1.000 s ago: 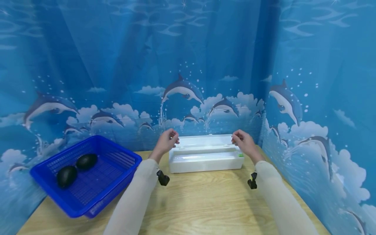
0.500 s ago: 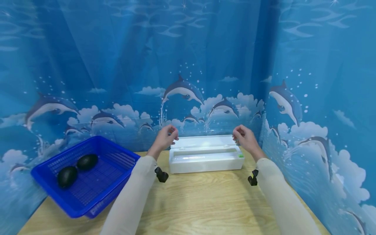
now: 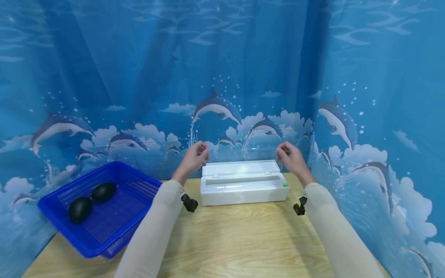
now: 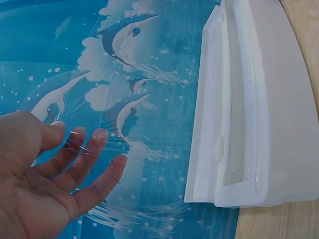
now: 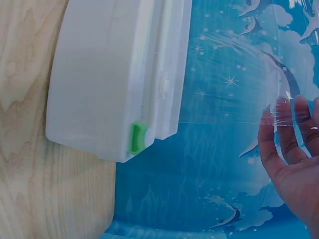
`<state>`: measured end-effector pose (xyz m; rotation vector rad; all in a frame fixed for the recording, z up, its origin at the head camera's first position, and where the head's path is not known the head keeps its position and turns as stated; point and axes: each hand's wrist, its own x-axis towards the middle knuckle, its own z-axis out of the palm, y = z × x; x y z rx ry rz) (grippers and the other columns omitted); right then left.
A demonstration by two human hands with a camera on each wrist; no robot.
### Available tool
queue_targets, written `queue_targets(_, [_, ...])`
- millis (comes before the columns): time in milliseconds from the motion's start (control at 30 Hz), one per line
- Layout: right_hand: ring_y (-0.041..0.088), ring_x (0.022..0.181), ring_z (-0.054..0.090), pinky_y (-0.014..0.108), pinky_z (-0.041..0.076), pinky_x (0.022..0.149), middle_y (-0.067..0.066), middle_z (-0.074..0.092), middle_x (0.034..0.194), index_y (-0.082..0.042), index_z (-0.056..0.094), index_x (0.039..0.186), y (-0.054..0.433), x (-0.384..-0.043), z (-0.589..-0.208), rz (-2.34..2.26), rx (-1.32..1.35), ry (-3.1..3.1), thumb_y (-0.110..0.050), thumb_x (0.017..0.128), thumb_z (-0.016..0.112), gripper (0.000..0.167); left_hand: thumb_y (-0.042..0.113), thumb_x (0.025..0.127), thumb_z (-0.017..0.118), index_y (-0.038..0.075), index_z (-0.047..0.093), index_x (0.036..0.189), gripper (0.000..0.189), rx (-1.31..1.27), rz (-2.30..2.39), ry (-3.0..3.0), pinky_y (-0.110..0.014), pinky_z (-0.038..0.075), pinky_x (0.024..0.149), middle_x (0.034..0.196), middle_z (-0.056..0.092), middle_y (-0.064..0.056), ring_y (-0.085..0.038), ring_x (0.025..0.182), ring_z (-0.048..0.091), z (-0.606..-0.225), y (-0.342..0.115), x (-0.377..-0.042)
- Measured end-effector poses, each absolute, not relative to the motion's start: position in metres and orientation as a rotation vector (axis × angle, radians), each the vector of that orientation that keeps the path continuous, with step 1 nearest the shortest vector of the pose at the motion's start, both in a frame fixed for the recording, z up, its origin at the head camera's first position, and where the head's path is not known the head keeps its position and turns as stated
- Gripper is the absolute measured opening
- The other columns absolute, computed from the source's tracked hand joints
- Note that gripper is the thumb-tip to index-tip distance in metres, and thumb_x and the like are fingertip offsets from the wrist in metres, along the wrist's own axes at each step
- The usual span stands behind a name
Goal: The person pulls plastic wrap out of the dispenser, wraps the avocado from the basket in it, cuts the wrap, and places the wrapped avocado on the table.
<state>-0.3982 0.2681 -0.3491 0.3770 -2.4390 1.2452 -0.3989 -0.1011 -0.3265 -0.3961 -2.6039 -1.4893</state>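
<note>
Cream sleeves (image 3: 149,227) come in first, cut off low in the head view, and past them sits the white box (image 3: 245,197), below and between the hands, lid (image 3: 240,167) tipped back. Up goes the left hand (image 3: 192,158), level with the right hand (image 3: 293,160), a touch higher than half a second ago! Both pinch clear film (image 4: 119,143) with curled fingers; the right thumb is outside the right wrist view. The film's outline melts into the dolphin curtain (image 3: 222,58) behind.
</note>
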Motion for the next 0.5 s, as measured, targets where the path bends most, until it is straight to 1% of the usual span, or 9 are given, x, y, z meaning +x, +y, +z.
queue_targets(100, [0.037,0.093,0.067,0.021,0.057,0.07,0.025,0.064,0.106,-0.002,0.057,0.116,0.269,-0.398,-0.346,1.244,0.383,-2.432,-0.028,0.111,0.044,0.029,0.024,0.111,0.046,0.01,0.057,0.114,0.018,-0.401,-1.471,-2.6,-0.039,0.063,0.078,0.109,0.063,-0.016,-0.038,0.108,0.07,-0.322,-0.1,-0.397])
queue_targets(167, [0.035,0.093,0.068,0.02,0.057,0.069,0.027,0.063,0.107,-0.002,0.057,0.116,0.27,-0.398,-0.344,1.238,0.383,-2.43,-0.029,0.111,0.044,0.03,0.024,0.111,0.046,0.01,0.057,0.115,0.018,-0.408,-1.459,-2.594,-0.039,0.063,0.078,0.111,0.063,-0.016,-0.037,0.106,0.07,-0.32,-0.1,-0.395])
queue_targets(233, [0.033,0.091,0.068,0.022,0.058,0.07,0.028,0.063,0.107,-0.001,0.057,0.115,0.271,-0.397,-0.342,1.243,0.387,-2.418,-0.029,0.111,0.045,0.031,0.024,0.111,0.046,0.011,0.057,0.115,0.018,-0.42,-1.45,-2.589,-0.039,0.063,0.078,0.112,0.064,-0.016,-0.036,0.106,0.07,-0.317,-0.1,-0.394])
queue_targets(367, [0.028,0.089,0.068,0.03,0.061,0.072,0.028,0.063,0.106,0.0,0.057,0.114,0.27,-0.395,-0.338,1.233,0.396,-2.393,-0.026,0.111,0.046,0.029,0.024,0.111,0.046,0.01,0.057,0.116,0.018,-0.455,-1.455,-2.568,-0.037,0.062,0.076,0.114,0.064,-0.017,-0.036,0.102,0.07,-0.312,-0.102,-0.392])
queue_targets(500, [0.025,0.088,0.067,0.042,0.063,0.076,0.025,0.065,0.103,-0.001,0.057,0.113,0.267,-0.393,-0.334,1.217,0.39,-2.378,-0.025,0.111,0.046,0.026,0.024,0.111,0.045,0.01,0.058,0.116,0.02,-0.473,-1.457,-2.547,-0.035,0.061,0.072,0.11,0.064,-0.016,-0.026,0.093,0.069,-0.308,-0.103,-0.391])
